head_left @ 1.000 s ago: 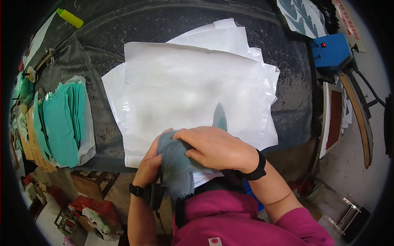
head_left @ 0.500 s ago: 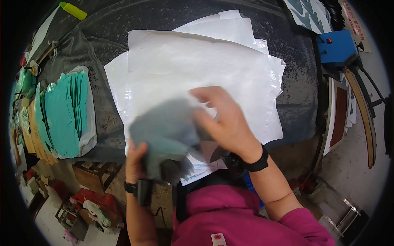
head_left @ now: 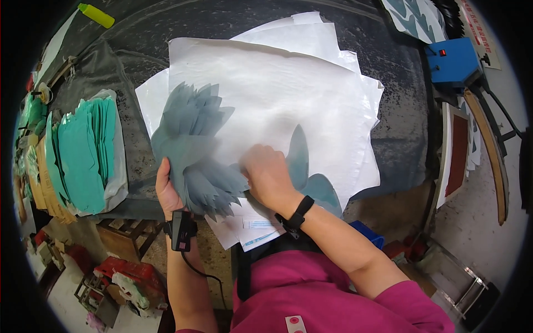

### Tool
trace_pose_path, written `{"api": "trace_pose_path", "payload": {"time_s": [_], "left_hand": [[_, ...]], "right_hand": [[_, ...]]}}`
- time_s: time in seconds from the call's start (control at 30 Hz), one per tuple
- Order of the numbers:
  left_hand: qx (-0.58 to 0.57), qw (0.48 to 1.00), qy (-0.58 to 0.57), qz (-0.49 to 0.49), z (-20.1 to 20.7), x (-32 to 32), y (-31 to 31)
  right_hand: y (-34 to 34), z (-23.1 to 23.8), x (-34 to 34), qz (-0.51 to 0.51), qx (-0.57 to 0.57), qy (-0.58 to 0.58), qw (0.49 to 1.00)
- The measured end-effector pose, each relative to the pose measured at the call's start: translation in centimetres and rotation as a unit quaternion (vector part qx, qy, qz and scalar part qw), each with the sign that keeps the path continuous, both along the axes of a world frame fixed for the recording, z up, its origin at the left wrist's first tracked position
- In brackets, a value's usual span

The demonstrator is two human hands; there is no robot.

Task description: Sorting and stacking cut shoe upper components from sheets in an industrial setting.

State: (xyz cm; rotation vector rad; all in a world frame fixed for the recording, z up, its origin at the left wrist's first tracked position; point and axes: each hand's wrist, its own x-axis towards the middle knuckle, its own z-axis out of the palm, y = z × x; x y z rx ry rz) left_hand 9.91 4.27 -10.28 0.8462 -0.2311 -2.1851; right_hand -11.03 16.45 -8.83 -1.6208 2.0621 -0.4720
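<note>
My left hand [head_left: 168,188] is closed around a bundle of thin grey-blue leaf-shaped sheets [head_left: 191,130], which fan out in pointed tips above and below. At the bundle's right edge, my right hand [head_left: 269,175] has its fingers curled together; what they pinch is hidden. Beside and partly under that hand, a grey-green piece with pointed lobes [head_left: 298,158] lies over large white sheets [head_left: 311,83]. Those sheets are stacked askew on a dark-covered table [head_left: 400,111].
A stack of teal cut sheets [head_left: 86,155] sits at the left. A yellow-green bottle [head_left: 96,15] lies at the far left. At the far right stands a blue box-shaped device [head_left: 456,61]. Printed paper [head_left: 261,228] shows by the table's near edge.
My right hand has moved left and down, its fingers going from apart to curled. The bundle in my left hand now spreads wider, and the lobed piece shows on the white sheets.
</note>
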Motion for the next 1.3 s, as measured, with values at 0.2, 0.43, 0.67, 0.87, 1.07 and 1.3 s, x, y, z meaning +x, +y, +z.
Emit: {"api": "trace_pose_path", "payload": {"time_s": [0.2, 0.43, 0.67, 0.87, 1.07, 1.3], "left_hand": [[0.019, 0.995, -0.097, 0.012, -1.9, -0.6, -0.7], [0.033, 0.997, 0.059, 0.025, -2.6, -0.3, -0.4], [0.038, 0.998, 0.040, 0.035, -2.3, -0.5, -0.2], [0.051, 0.997, 0.032, 0.040, -3.2, 0.4, -0.3], [0.042, 0.998, -0.007, 0.045, -3.1, 0.3, -0.2], [0.053, 0.996, -0.051, 0.050, -2.3, -0.5, 0.0]], "right_hand": [[0.4, -0.4, -2.0, 0.029, -0.097, -0.080, 0.992], [2.1, 2.4, -5.4, -0.006, -0.104, -0.339, 0.935], [3.9, 3.8, -12.1, -0.439, -0.258, -0.602, 0.615], [8.4, 3.9, -14.0, -0.393, -0.028, -0.274, 0.877], [12.1, 3.5, -9.7, -0.159, 0.081, -0.043, 0.983], [12.5, 1.8, -10.2, -0.163, 0.041, -0.059, 0.984]]}}
